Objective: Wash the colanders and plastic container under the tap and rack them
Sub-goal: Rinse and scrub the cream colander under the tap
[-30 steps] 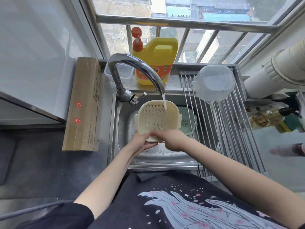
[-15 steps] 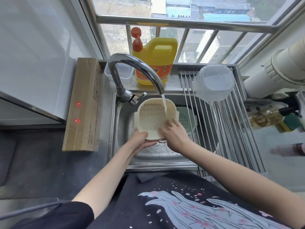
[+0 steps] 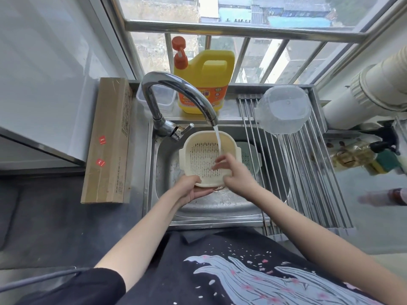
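My left hand (image 3: 191,188) grips the near rim of the cream colander (image 3: 203,159), tilted over the sink (image 3: 163,172) under the running tap (image 3: 176,93). My right hand (image 3: 233,172) reaches inside, fingers (image 3: 218,162) loosely spread on the mesh. A green colander (image 3: 248,157) lies behind; a clear plastic container (image 3: 283,108) sits upturned on the rack (image 3: 308,172).

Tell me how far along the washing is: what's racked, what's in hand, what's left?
Done: the clear plastic container sits upside down on the rack. In hand: the left hand grips the cream colander by its near rim under the running tap, while the right hand rubs inside it. Left: rack it, then wash and rack the green colander lying behind it in the sink.
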Tool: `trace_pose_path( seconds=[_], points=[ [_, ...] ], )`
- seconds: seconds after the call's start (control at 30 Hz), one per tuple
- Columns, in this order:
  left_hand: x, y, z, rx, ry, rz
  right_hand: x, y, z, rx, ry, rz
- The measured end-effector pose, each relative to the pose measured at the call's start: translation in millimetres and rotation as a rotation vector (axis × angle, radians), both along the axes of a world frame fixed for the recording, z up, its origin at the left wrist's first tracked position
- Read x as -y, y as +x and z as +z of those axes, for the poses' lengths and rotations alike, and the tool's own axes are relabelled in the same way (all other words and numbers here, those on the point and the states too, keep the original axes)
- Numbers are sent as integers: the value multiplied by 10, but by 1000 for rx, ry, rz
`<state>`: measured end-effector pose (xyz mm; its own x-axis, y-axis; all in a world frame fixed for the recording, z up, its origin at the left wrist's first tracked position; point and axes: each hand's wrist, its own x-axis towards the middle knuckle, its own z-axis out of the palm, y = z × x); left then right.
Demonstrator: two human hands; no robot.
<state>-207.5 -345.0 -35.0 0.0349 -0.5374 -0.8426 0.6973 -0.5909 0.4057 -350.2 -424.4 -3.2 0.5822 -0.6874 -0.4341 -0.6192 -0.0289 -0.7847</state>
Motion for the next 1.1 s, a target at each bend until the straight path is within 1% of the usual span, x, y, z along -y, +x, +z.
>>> trace_pose_path(
  seconds=[0.07, 0.1, 0.17, 0.23, 0.3, 0.4, 0.5, 0.7, 0.8, 0.87, 1.0, 1.1],
  points=[
    [-15, 11, 24, -33, 4, -69, 93, -51, 31, 75, -151, -240],
    [-21, 18, 39, -45, 10, -99, 135, -76, 31, 100, -188, -345],
    [-50, 48, 47, -82, 14, -130, 193, -121, 38, 149, -156, -486],
    [-81, 84, 48, -148, 39, -152, 214, -157, 70, 185, -102, -516],
    [-109, 122, 46, -199, 78, -188, 217, -163, 99, 194, -112, -499],
    [-121, 158, 68, -229, 122, -252, 227, -133, 107, 190, -185, -505],
    [-88, 187, 114, -212, 157, -365, 261, -111, 86, 176, -196, -485],
    [48, 275, 129, -90, 222, -698, 284, -134, 86, 64, -224, -390],
    [117, 282, 209, -23, 259, -820, 297, -155, 75, -37, -233, -333],
    [162, 275, 273, 47, 271, -870, 307, -169, 70, -115, -251, -248],
    [227, 296, 331, 149, 305, -930, 355, -193, 101, -280, -343, 79],
    [262, 317, 354, 190, 346, -981, 468, -150, 147, -432, -366, 445]
  ],
)
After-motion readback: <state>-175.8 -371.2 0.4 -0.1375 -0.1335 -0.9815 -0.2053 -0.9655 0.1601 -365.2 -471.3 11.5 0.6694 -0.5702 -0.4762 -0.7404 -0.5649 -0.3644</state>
